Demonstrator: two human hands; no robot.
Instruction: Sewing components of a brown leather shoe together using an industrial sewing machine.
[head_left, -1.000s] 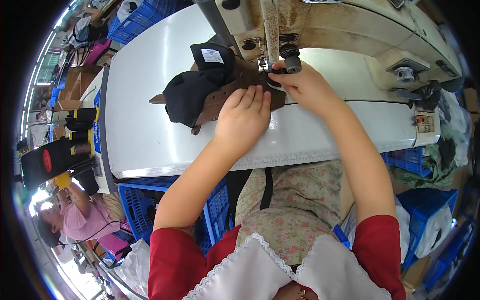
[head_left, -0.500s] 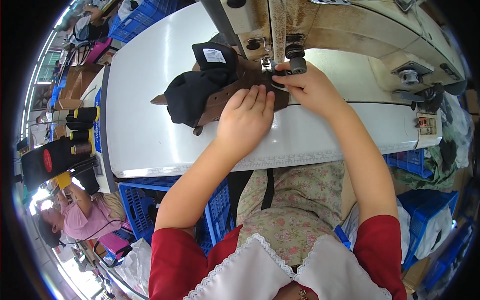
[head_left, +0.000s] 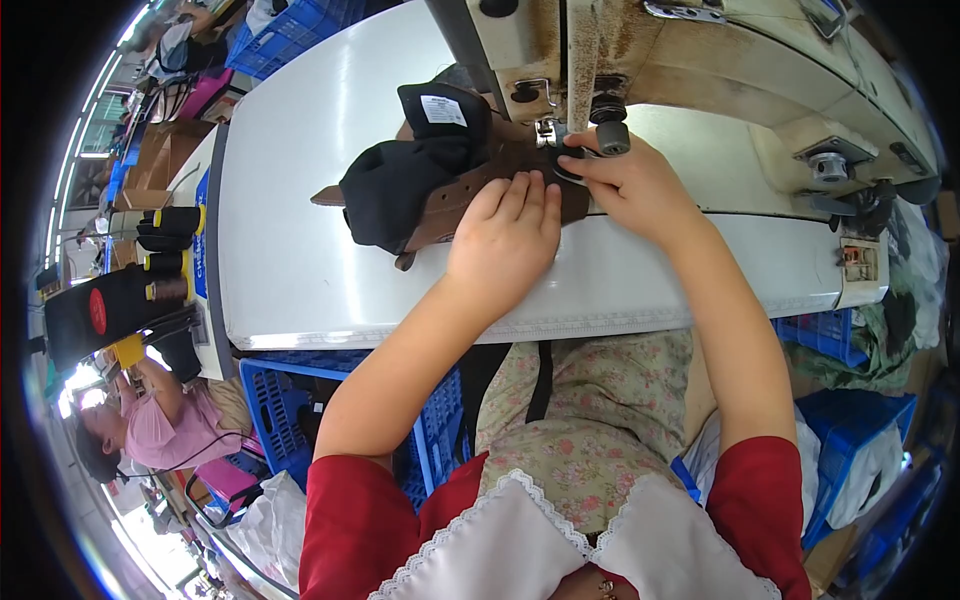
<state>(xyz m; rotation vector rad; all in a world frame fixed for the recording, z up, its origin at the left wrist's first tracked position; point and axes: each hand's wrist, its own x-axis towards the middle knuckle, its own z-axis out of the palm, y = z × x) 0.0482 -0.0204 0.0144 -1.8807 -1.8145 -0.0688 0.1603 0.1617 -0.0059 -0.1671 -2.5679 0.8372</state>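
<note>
Brown leather and black fabric shoe upper (head_left: 440, 185) sits on the white tabletop (head_left: 300, 260) under the beige sewing machine (head_left: 640, 50). Left hand (head_left: 505, 240) flat on it, right hand (head_left: 640, 185) pinching its edge at the needle; looks mid-seam.

A white surface (head_left: 330, 230) fills the middle of the workshop. Below its near edge stands a blue plastic crate (head_left: 270, 400), with more blue crates (head_left: 840, 420) off to the right and another (head_left: 290, 40) beyond its far left corner. Left of it, cardboard boxes (head_left: 150, 160) sit in bright daylight, and another person (head_left: 150, 430) sits low beside the crate.
</note>
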